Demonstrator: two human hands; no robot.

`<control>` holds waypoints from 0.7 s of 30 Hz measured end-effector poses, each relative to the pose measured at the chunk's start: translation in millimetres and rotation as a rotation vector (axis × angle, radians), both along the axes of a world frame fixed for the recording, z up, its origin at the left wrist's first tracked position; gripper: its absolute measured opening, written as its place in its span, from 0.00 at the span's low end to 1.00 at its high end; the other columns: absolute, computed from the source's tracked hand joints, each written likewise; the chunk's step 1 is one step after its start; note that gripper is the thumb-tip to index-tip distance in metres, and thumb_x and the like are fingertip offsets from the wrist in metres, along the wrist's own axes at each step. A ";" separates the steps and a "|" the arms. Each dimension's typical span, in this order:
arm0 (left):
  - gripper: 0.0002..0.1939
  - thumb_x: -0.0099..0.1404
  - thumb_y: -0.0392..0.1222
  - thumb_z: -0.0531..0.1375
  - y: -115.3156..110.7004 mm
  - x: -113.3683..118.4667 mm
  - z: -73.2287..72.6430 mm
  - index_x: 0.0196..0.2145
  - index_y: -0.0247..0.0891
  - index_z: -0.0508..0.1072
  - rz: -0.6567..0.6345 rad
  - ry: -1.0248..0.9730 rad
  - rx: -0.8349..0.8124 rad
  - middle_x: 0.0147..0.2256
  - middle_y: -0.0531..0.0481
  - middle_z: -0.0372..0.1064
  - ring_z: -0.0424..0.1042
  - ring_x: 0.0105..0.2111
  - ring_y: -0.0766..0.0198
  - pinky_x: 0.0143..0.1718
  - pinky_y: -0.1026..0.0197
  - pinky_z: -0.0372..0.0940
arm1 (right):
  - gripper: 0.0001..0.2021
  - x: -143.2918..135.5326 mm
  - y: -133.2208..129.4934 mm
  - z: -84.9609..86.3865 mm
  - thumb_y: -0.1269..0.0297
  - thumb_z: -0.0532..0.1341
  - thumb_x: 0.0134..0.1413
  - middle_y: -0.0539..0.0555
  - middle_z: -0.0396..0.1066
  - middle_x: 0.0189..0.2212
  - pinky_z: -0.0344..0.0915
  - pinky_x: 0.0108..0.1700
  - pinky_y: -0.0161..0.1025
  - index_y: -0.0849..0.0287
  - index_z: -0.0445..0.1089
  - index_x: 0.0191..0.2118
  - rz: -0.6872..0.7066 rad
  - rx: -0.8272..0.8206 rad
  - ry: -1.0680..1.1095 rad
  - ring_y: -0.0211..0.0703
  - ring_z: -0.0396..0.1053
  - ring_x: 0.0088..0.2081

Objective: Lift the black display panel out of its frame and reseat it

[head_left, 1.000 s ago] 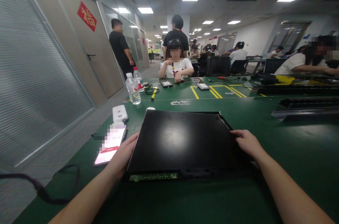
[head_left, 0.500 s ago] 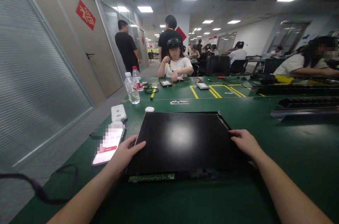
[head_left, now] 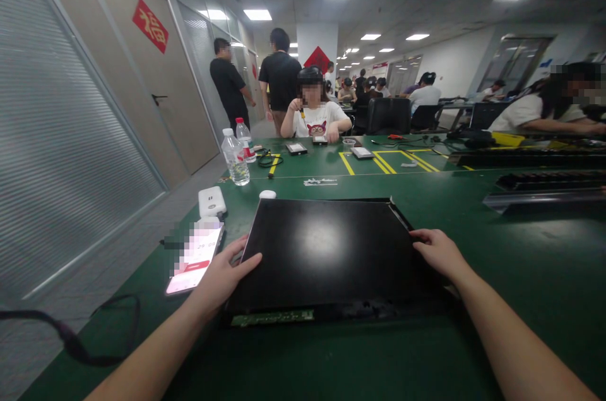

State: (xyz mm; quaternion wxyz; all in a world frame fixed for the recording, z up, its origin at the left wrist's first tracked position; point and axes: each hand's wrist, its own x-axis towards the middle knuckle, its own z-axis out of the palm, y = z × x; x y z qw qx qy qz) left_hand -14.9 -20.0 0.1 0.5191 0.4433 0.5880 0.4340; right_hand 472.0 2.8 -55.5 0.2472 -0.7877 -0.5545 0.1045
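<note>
A black flat display panel (head_left: 326, 256) lies over the green table in front of me, with a glare spot in its middle. A strip of green circuit board (head_left: 272, 317) shows along its near edge. At the panel's left edge, my left hand (head_left: 231, 268) grips it, thumb on top and fingers down the side. My right hand (head_left: 438, 254) pinches the right edge, where a raised rim or frame shows at the far right corner. What lies beneath the panel is hidden.
Left of the panel are a lit phone (head_left: 196, 262), a white power bank (head_left: 212, 202) and a clear water bottle (head_left: 235, 158). A white rounded case (head_left: 267, 194) sits behind it. Dark metal strips (head_left: 544, 199) lie at right. Across the table a person (head_left: 315, 113) holds a screwdriver near several hard drives.
My hands and the panel have hardly moved. Across the table, the seated person's lower hand has shifted to the right. A standing person behind has moved left.
</note>
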 end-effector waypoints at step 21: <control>0.37 0.52 0.65 0.72 4.9 -6.0 -6.3 0.54 0.41 0.81 -0.080 0.210 0.218 0.70 0.38 0.61 0.65 0.66 0.37 0.63 0.42 0.67 | 0.18 -1.7 -0.1 3.3 0.61 0.62 0.50 0.59 0.79 0.41 0.71 0.47 0.45 0.57 0.84 0.45 -0.018 0.060 0.052 0.51 0.76 0.40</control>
